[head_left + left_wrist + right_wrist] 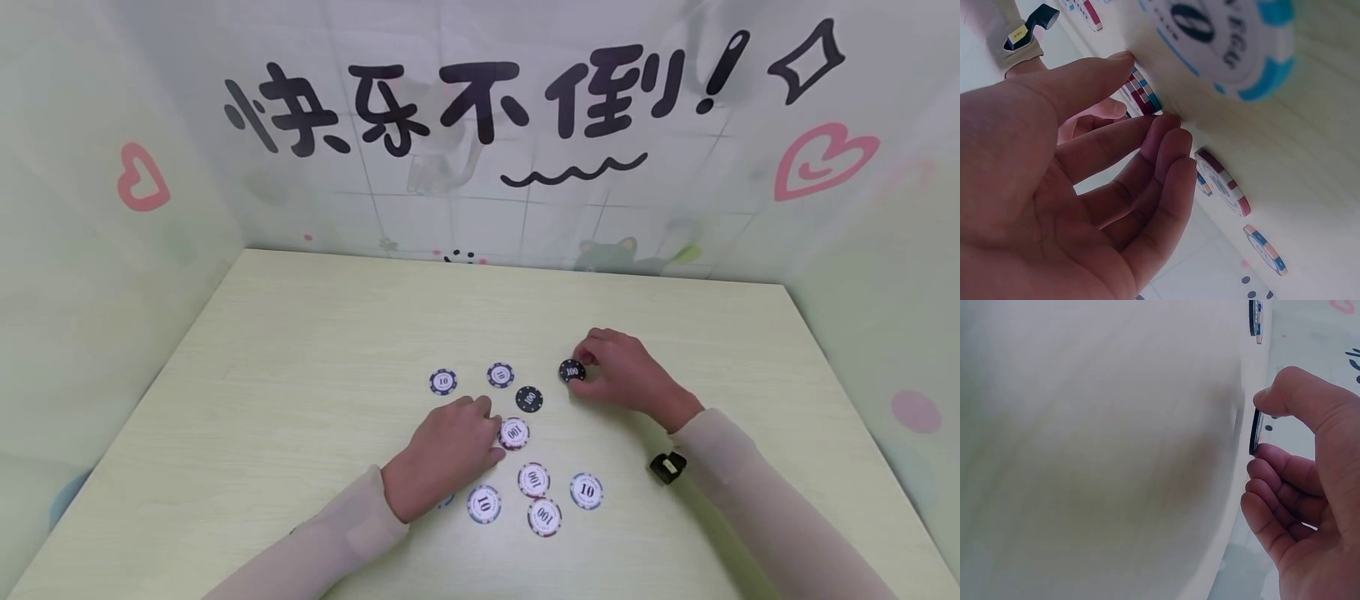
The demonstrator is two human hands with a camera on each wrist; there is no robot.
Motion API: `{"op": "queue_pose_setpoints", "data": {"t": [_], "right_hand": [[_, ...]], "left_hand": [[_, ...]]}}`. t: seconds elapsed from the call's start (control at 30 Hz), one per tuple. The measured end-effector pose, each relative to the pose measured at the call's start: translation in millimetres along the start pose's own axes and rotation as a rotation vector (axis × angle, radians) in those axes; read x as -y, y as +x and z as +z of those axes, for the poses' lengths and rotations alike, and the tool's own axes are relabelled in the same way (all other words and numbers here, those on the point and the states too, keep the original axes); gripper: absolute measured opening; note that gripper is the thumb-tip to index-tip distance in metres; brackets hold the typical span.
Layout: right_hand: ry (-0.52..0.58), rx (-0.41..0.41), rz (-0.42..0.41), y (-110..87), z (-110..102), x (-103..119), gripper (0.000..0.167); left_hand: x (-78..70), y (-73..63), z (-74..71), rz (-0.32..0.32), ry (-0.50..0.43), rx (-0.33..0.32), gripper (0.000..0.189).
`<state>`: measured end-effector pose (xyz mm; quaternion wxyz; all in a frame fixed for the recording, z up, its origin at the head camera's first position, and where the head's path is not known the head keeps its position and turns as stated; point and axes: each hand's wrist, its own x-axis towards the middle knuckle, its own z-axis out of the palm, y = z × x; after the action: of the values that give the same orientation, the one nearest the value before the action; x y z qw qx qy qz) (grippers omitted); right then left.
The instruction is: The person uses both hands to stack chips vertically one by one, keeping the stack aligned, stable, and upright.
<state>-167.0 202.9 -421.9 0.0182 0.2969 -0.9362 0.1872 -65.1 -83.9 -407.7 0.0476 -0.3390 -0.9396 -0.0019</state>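
Observation:
My right hand (626, 375) pinches a black 100 poker chip (572, 372) by its edge, between thumb and finger. In the right wrist view that chip (1255, 431) stands edge-on between the thumb and fingertips. My left hand (448, 450) has its thumb and index fingertip at opposite edges of a small stack of poker chips (1142, 92), red-edged and blue-edged, topped by a 100 chip (514, 433). Its other fingers curl inward. Just behind the stack lies another black 100 chip (529, 399). A red-edged chip (1225, 181) lies beside the left fingertips.
Dark-blue-edged 10 chips (443, 382) lie toward the back. Closer in are two 100 chips (534, 480) and light-blue 10 chips (587, 491), one partly under my left wrist. A printed backdrop (480, 208) rises behind the wooden table (300, 333), with side panels.

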Motion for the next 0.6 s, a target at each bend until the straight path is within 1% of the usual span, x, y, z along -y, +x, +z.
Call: {"op": "queue_pose_setpoints", "data": {"t": [0.33,0.6], "right_hand": [[0.006,-0.027,-0.058,-3.4,1,10,0.02],[0.001,-0.05,-0.129,-5.0,2,17,0.023]], "left_hand": [[0.1,0.0,-0.6,0.006,0.021,0.008,0.031],[-0.4,0.0,-1.3,0.002,0.025,0.016,0.032]]}}
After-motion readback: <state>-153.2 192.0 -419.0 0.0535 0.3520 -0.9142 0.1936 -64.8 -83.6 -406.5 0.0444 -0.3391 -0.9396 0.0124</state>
